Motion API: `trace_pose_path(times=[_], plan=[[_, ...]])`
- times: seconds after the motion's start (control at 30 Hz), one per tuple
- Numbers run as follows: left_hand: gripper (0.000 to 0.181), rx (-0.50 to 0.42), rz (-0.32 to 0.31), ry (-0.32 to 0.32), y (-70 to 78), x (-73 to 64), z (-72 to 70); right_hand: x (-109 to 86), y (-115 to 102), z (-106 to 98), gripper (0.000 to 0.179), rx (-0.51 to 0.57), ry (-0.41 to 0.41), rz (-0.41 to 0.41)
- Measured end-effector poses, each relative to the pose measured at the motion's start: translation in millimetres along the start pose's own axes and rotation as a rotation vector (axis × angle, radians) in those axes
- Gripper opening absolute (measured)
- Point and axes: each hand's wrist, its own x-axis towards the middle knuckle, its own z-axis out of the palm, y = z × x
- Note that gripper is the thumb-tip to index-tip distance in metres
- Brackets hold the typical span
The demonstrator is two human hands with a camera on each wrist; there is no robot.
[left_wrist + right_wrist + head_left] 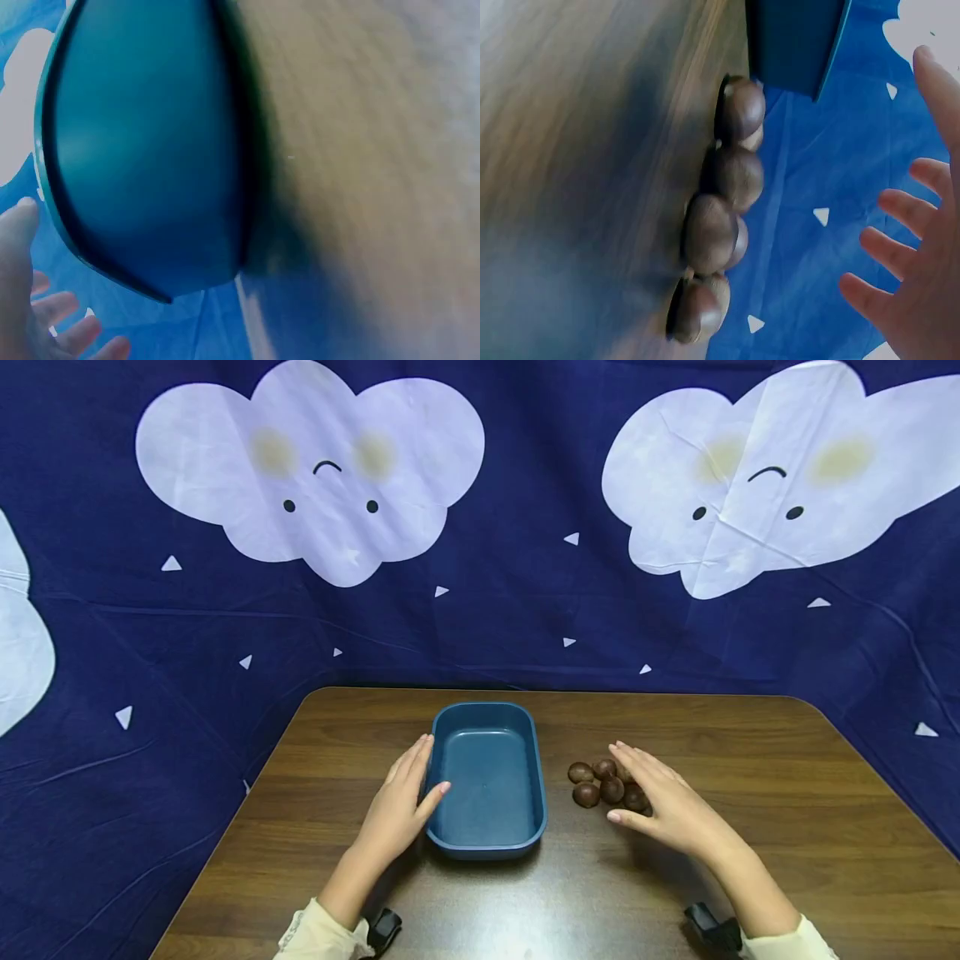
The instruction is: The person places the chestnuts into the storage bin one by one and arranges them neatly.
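A deep blue rectangular tub (486, 843) with rounded corners stands on the table, its inside bare. My left hand (401, 797) is at the tub's left side, fingers straight and thumb over the rim; in the left wrist view the fingers spread beside the tub's wall (150, 150). Right of the tub lies a cluster of several glossy brown chestnuts (586, 794), seen in a row as chestnuts (709, 232) in the right wrist view. My right hand (671, 802) hovers over their right end with fingers extended and thumb apart, holding nothing and hiding some of them.
The wood-grain table (360, 718) has rounded far corners. Behind it hangs a dark blue cloth (525, 610) printed with white clouds and small triangles. A black strap (384, 931) is on the left wrist and another black strap (711, 928) on the right.
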Motion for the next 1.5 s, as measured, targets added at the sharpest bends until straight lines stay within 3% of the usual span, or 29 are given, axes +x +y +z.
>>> trace_pose_path(times=[0.3, 0.53, 0.73, 0.87, 1.1, 1.2, 1.5], plan=[[0.063, -0.325, -0.219, -0.022, -11.6, -5.3, 6.0, -14.6, 17.8, -4.3, 0.082, 0.073, 0.0, 0.099], [0.057, -0.489, -0.311, -0.073, -18.9, -6.4, 10.7, -28.5, 35.6, -3.6, 0.076, 0.117, 0.022, 0.172], [0.046, -0.587, -0.373, -0.091, 1.6, -4.5, -6.9, -35.2, 55.6, 3.3, 0.065, 0.156, 0.06, 0.19], [0.044, -0.661, -0.381, -0.09, 6.9, -4.4, -11.1, -36.7, 64.5, 7.6, 0.058, 0.197, 0.067, 0.212], [0.045, -0.789, -0.373, -0.086, -19.7, -7.0, 14.3, -36.8, 76.0, 14.7, 0.05, 0.23, 0.082, 0.239], [0.046, -0.827, -0.362, -0.069, -23.9, -7.3, 19.6, -36.6, 80.0, 18.1, 0.048, 0.229, 0.097, 0.254], [0.045, -0.858, -0.366, -0.043, -24.6, -7.5, 21.9, -37.0, 91.2, 28.5, 0.042, 0.28, 0.147, 0.303]])
